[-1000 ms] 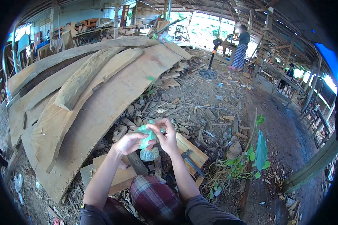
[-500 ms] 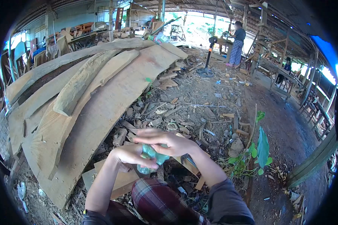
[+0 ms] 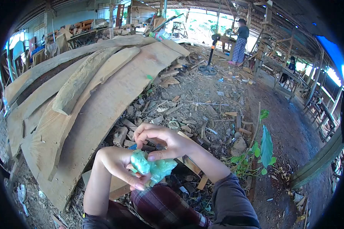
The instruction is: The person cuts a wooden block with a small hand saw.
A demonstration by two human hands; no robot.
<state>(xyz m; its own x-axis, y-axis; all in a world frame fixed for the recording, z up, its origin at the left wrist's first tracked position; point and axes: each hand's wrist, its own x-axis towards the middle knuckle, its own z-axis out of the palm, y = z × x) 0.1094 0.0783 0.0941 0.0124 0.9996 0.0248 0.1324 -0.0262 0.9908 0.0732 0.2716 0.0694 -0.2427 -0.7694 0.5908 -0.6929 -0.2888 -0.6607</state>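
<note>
A crumpled, translucent green plastic bag (image 3: pixel 162 170) is bunched up above my knees. My left hand (image 3: pixel 120 166) is closed round its left side, thumb and fingers pressing on the plastic. What the bag contains, if anything, I cannot make out. Over the top of the bag arches my right hand (image 3: pixel 166 143), its fingers curled and apart from the thumb. The thumb tip touches the bag, and the index fingertip hangs by its upper edge. Below the bag is my knee in plaid cloth (image 3: pixel 160 204).
Long rough-sawn planks (image 3: pixel 114 93) lie stacked on the left. Wood scraps and debris cover the ground (image 3: pixel 179 91) ahead. A leafy plant (image 3: pixel 263 149) grows at right, near a leaning post (image 3: pixel 317 164). Farther off stand a metal detector (image 3: pixel 210 57) and a person (image 3: pixel 240 42) at a bench.
My right hand has lifted from lying flat across the bag to an arched pose above it. The bag now shows more fully, spread to the right of my left hand.
</note>
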